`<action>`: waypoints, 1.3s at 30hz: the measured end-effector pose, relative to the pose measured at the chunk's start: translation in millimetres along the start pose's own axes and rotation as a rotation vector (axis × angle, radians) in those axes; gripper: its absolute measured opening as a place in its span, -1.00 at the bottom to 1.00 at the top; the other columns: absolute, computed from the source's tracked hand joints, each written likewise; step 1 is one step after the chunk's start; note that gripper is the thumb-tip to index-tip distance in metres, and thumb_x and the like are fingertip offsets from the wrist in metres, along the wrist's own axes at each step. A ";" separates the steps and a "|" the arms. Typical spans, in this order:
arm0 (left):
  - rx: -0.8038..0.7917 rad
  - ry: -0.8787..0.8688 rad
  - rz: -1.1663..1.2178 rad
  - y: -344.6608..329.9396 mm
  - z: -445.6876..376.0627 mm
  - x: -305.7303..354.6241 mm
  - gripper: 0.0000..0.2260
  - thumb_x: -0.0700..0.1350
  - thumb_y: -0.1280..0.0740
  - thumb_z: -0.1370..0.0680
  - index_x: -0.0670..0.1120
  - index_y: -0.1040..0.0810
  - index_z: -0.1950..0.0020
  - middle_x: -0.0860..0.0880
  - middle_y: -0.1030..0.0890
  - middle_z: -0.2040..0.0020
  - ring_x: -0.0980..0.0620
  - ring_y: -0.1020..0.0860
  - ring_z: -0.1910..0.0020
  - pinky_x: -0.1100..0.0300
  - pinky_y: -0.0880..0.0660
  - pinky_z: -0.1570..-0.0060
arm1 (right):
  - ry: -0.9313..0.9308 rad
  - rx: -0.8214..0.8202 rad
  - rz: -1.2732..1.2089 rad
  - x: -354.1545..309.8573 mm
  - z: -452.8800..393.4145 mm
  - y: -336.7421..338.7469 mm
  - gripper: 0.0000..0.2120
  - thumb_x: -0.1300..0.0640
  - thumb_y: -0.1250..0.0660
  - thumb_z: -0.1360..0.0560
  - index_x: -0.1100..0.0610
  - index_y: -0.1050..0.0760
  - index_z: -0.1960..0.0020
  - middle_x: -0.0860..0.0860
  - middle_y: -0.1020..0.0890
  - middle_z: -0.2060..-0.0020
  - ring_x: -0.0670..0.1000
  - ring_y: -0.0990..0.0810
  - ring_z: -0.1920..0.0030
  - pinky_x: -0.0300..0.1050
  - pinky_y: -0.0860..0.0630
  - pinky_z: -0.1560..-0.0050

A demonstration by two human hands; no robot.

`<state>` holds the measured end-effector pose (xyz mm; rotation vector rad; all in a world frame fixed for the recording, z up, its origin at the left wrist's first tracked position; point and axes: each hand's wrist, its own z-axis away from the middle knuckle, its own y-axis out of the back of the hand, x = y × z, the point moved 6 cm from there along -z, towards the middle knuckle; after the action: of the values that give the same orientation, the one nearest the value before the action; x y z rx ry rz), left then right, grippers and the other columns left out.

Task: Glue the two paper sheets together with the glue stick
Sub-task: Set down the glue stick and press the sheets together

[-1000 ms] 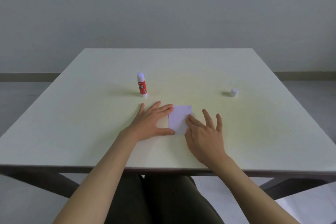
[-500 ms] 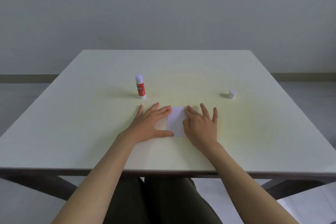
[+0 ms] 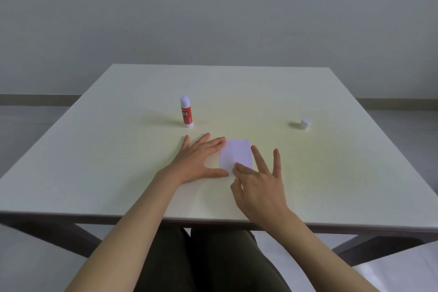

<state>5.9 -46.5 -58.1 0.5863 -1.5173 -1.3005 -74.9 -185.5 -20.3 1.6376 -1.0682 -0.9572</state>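
1. A plain grey wall (image 3: 213, 7) fills the upper half of the head view, meeting a pale floor (image 3: 28, 121) along a darker skirting strip (image 3: 35, 99) seen at both sides of the table.
2. The table (image 3: 106, 161), square with a cream-white top, takes up the middle of the scene; its near edge runs across the lower part of the view above dark legs (image 3: 59, 232), and a yellowish patch of light lies across its centre.
3. The person's two bare forearms reach in from the bottom edge, over dark trousers (image 3: 213, 263) below the table.
4. The left hand (image 3: 200, 161) lies flat and spread on the tabletop, its fingertips and thumb touching the left edge of the paper.
5. The right hand (image 3: 260, 187) is open with fingers fanned, its index fingertip pressing on the near right corner of the paper; the other fingers reach past the sheet's right edge.
6. The paper (image 3: 235, 153), white and upright-rectangular, lies flat between the hands near the table's centre; whether it is one sheet or two stacked cannot be told.
7. The glue stick (image 3: 186, 112), red with a white tip, stands upright just beyond the left hand.
8. A small white cap (image 3: 305, 124) sits well apart to the right.
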 end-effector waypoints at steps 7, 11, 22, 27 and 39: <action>0.003 -0.008 0.037 -0.1 -1.3 1.2 -0.20 0.38 -0.26 -0.38 0.16 -0.05 -0.53 0.26 -0.07 -0.54 0.13 0.11 -0.55 -0.21 0.29 -0.44 | -0.040 -0.058 -0.078 9.5 -51.5 -23.0 -0.59 0.09 -0.03 -0.55 0.09 -0.45 -0.33 -0.09 -0.52 -0.32 0.10 -0.04 -0.54 0.12 0.43 -0.41; -0.002 -0.005 0.054 0.0 -1.3 0.8 -0.21 0.38 -0.26 -0.38 0.19 -0.04 -0.52 0.29 -0.06 -0.53 0.14 0.13 -0.54 -0.19 0.31 -0.43 | -0.046 -0.088 -0.079 10.4 -60.5 -27.1 -0.56 0.06 0.00 -0.57 0.06 -0.36 -0.41 -0.11 -0.46 -0.38 0.08 0.01 -0.55 0.13 0.35 -0.46; 0.014 0.001 0.067 -1.0 -0.9 0.2 -0.16 0.45 -0.20 -0.33 0.14 -0.09 -0.53 0.29 -0.07 -0.53 0.17 0.11 -0.54 -0.17 0.30 -0.45 | 0.088 0.003 -0.080 -3.1 -6.8 -0.6 -0.56 0.06 0.00 -0.47 0.09 -0.67 0.16 -0.14 -0.72 0.06 0.11 -0.54 -0.26 0.07 -0.42 -0.10; 0.028 -0.001 0.092 -0.3 -2.4 -0.2 -0.21 0.37 -0.28 -0.35 0.15 -0.13 -0.51 0.28 -0.13 -0.52 0.12 0.06 -0.55 -0.19 0.27 -0.44 | 0.068 -0.097 -0.097 -0.1 -43.0 -21.0 -0.56 0.05 0.05 -0.55 0.02 -0.53 -0.22 -0.15 -0.63 -0.16 0.07 -0.39 -0.32 -0.01 -0.16 -0.14; 0.026 0.005 0.058 -2.0 -3.2 -3.4 -0.19 0.40 -0.27 -0.35 0.17 -0.09 -0.52 0.31 -0.08 -0.52 0.19 0.12 -0.54 -0.14 0.31 -0.45 | 0.047 0.066 -0.049 1.2 5.3 1.8 -0.61 0.08 -0.07 -0.45 0.01 -0.68 0.04 -0.18 -0.71 0.01 0.08 -0.64 0.02 -0.07 -0.46 0.14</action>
<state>9.6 -45.6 -61.6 0.5579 -1.5376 -1.2363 -79.8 -188.4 -20.1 1.7389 -1.0422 -0.9190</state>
